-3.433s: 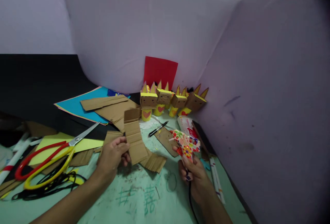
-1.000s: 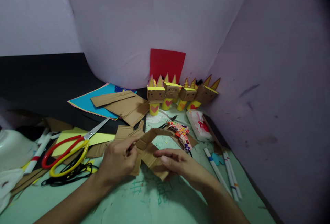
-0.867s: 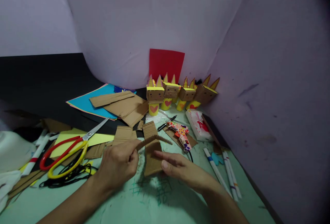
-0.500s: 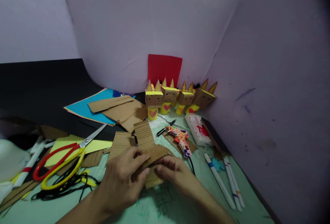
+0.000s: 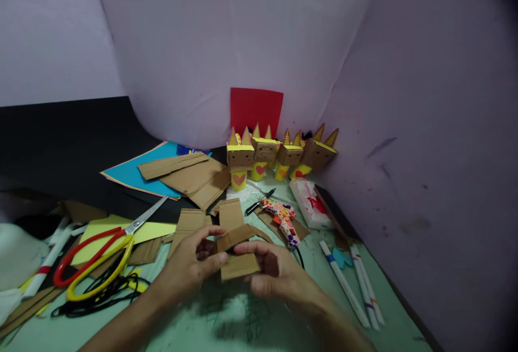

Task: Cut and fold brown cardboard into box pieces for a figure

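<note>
Between my hands is a folded piece of cardboard with several bent panels, one of them standing up at the back. My left hand grips its left side, thumb toward the front panel. On the right side my right hand holds it, fingers reaching over the middle fold and thumb low by the front panel's corner. A separate cardboard piece lies just beyond my left hand. Past my right hand rests a glue gun with a flowery pattern, its black cord trailing toward me.
Large scissors with red and yellow handles lie at left over black cord. Several cardboard figures with pointed ears stand at the back before red paper. White markers, a tissue pack and a pen are at right.
The cardboard has been turned and opened out, so its front panel shows more. My fingers have shifted their hold, the right thumb moving down and the left hand drawing slightly left.
</note>
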Demonstrator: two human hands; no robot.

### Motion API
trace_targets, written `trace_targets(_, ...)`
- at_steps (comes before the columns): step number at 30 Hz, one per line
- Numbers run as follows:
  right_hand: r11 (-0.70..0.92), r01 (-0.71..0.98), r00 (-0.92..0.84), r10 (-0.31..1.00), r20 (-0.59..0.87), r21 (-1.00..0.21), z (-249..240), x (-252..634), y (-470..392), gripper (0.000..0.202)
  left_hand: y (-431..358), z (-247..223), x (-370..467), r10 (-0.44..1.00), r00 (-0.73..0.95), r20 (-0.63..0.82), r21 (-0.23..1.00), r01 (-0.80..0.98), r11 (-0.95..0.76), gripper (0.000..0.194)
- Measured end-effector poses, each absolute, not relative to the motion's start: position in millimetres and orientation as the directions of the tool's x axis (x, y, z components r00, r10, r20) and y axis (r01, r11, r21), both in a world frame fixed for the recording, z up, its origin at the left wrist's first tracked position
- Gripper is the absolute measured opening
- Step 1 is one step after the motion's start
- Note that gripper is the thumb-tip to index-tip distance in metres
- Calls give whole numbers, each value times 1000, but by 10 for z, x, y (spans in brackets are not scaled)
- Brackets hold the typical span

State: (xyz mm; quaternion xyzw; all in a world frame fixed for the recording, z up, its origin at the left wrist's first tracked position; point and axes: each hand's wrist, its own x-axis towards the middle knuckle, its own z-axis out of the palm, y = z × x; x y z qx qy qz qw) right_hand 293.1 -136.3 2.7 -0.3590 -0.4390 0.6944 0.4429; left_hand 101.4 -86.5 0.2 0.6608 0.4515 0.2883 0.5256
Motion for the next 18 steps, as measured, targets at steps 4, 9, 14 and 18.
trace_targets(4,-125,-318,-332,943,-13,-940,35,2915,-1362,45,-848,63,994,918,374,-132,989,109,98,53)
trace_targets(9,-63,-284,-232,973,5,-957,-51,2907,-1309,29,-857,110,998,954,298,-9,997,71,-13,44)
trace_targets(14,96,-67,-64,993,100,-993,-213,2861,-1256,27,-824,40,1003,964,241,112,992,30,-123,38)
trace_targets(18,119,-15,24,993,119,-993,-307,2815,-1254,27,-828,6,1030,949,262,175,985,-42,-170,31)
